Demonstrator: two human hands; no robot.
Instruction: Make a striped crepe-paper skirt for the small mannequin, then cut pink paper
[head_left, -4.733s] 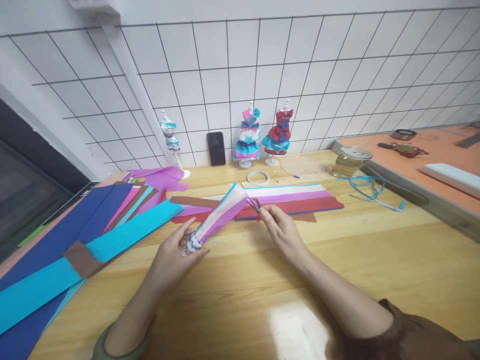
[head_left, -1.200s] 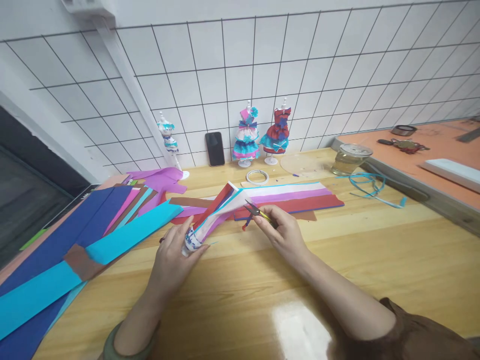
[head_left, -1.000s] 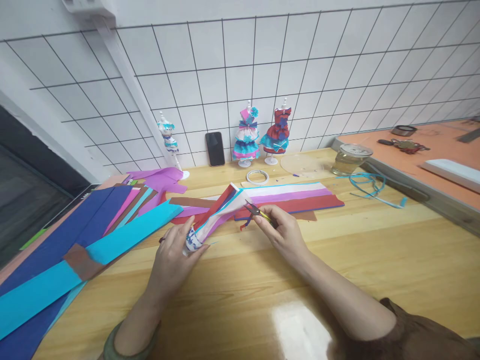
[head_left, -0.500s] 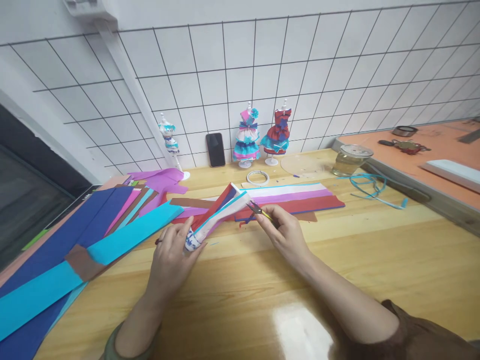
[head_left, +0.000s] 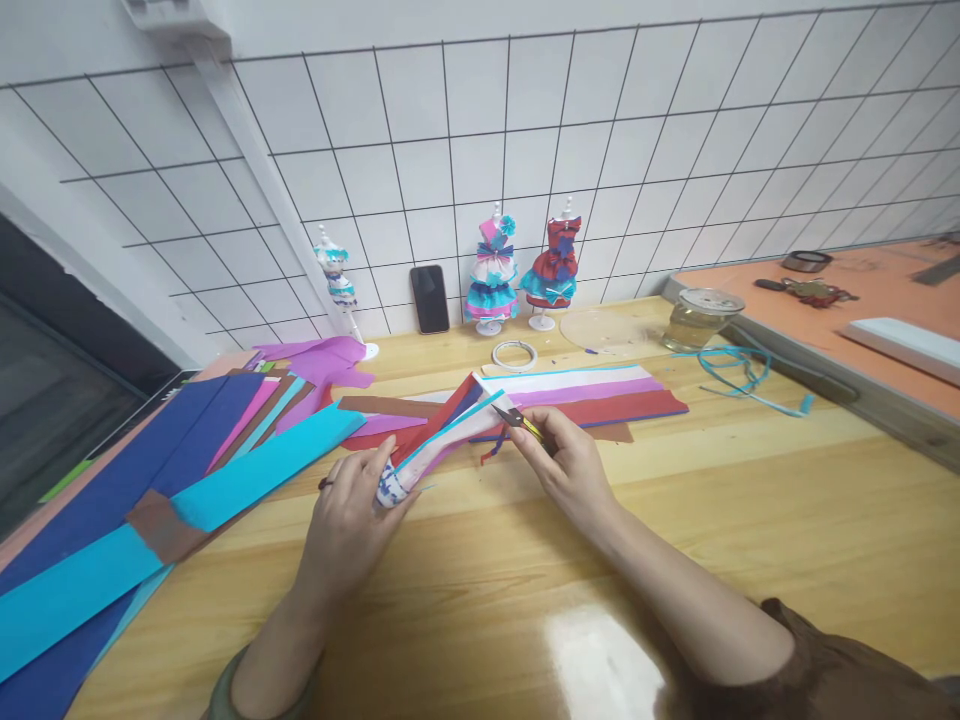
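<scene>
My left hand [head_left: 349, 510] is closed around a small white piece with a blue pattern [head_left: 391, 486], mostly hidden by the fingers. From it a white paper strip with a light-blue edge [head_left: 450, 432] slants up to the right, beside a red and dark-blue strip [head_left: 442, 415]. My right hand [head_left: 562, 455] grips thread snips [head_left: 519, 420] with a yellow handle. Their dark blades point left, at the free end of the white strip; I cannot tell whether they touch it. Small red and blue scraps [head_left: 493, 449] lie just below the blades.
Coloured paper sheets [head_left: 247, 480] spread over the left side. Layered strips [head_left: 622, 408] lie behind the hands. At the wall stand a phone [head_left: 430, 300] and three small dressed mannequins [head_left: 491, 270]. A tape roll [head_left: 514, 355], a glass cup [head_left: 697, 318] and blue cord [head_left: 739, 375] are farther back.
My left hand and the patterned piece have shifted slightly right, and the strips' free ends have moved a little right and down towards the snips. My right hand has barely moved.
</scene>
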